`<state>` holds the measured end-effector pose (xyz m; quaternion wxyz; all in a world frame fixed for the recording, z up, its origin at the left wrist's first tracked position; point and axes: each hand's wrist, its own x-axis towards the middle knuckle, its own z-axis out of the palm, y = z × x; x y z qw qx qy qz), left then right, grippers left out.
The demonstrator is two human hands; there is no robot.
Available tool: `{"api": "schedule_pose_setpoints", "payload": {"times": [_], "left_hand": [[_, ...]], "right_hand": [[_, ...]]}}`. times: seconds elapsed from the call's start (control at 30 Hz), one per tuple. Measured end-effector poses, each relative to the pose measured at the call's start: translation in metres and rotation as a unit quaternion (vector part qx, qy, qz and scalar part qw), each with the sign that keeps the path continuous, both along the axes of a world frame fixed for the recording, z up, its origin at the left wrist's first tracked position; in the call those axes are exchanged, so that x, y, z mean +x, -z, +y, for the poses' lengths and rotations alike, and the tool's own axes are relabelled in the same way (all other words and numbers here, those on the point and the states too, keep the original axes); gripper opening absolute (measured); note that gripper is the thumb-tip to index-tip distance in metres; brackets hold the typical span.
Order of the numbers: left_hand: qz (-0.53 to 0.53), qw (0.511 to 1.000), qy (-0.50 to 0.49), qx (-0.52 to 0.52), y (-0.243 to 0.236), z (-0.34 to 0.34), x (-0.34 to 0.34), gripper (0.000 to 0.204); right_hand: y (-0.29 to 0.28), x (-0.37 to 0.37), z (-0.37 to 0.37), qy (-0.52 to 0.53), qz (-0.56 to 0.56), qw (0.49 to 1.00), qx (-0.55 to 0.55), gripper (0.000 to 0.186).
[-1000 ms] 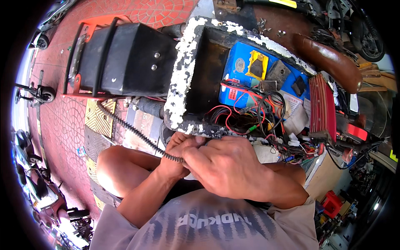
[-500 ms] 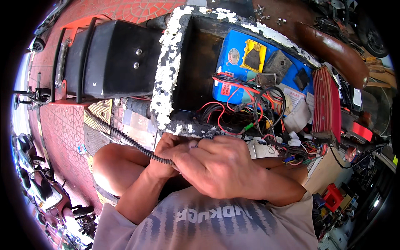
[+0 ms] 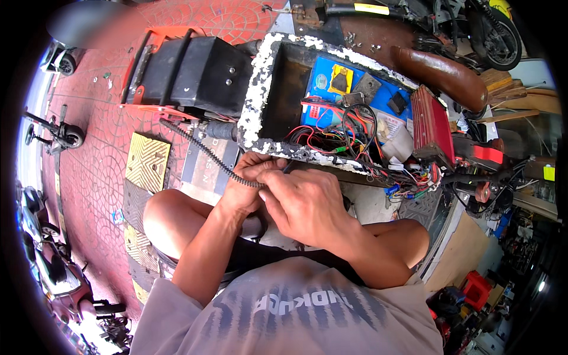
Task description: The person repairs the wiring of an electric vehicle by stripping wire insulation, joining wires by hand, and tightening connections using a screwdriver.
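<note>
My left hand (image 3: 239,194) is closed on a black corrugated conduit (image 3: 210,158) running down from the red rear rack (image 3: 139,93). My right hand (image 3: 306,207) lies against the left, fingers bent at the conduit's lower end; what they pinch is partly hidden. Both sit just below the near wall of an open metal box (image 3: 255,106) with flaking white paint. In that box are a blue battery pack (image 3: 325,71) and tangled red, black and coloured wires (image 3: 355,127).
A black rear housing (image 3: 201,77) extends left of the box. A red finned part (image 3: 429,127) and brown seat (image 3: 438,71) are at right. Yellow ramp blocks (image 3: 148,160) lie on red paving. Scooters (image 3: 47,254) line the left side; cluttered tools (image 3: 473,296) fill the lower right.
The view has shifted, bringing more of the surroundings above into sight. My hands stay together at the conduit, with the right hand's fingers slightly repositioned.
</note>
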<state>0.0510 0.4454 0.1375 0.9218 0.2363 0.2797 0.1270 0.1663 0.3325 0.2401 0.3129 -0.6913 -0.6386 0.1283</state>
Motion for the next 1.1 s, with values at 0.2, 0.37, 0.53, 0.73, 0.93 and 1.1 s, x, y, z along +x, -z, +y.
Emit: {"api": "schedule_pose_setpoints", "payload": {"times": [0.2, 0.37, 0.53, 0.73, 0.93, 1.1], "left_hand": [[-0.065, 0.997, -0.023, 0.022, 0.001, -0.004, -0.001, 0.014], [-0.085, 0.994, -0.063, -0.023, -0.010, -0.014, 0.006, 0.013], [-0.099, 0.993, -0.059, 0.010, -0.002, -0.018, 0.011, 0.011], [-0.031, 0.988, 0.020, 0.152, -0.005, -0.003, 0.005, 0.014], [-0.044, 0.996, 0.022, 0.077, -0.013, -0.005, 0.002, 0.012], [-0.062, 0.995, -0.032, 0.067, -0.003, -0.015, 0.006, 0.013]], "right_hand": [[0.001, -0.012, -0.003, 0.048, -0.015, 0.999, -0.007, 0.018], [-0.006, -0.018, -0.004, 0.066, -0.008, 0.998, 0.013, 0.021], [-0.006, -0.024, -0.004, 0.081, -0.002, 0.997, 0.007, 0.020], [-0.002, -0.025, -0.004, 0.097, 0.018, 0.995, -0.005, 0.018], [-0.007, -0.024, -0.005, 0.078, -0.021, 0.997, 0.010, 0.019], [-0.002, -0.021, -0.006, 0.074, -0.016, 0.997, 0.016, 0.018]]}}
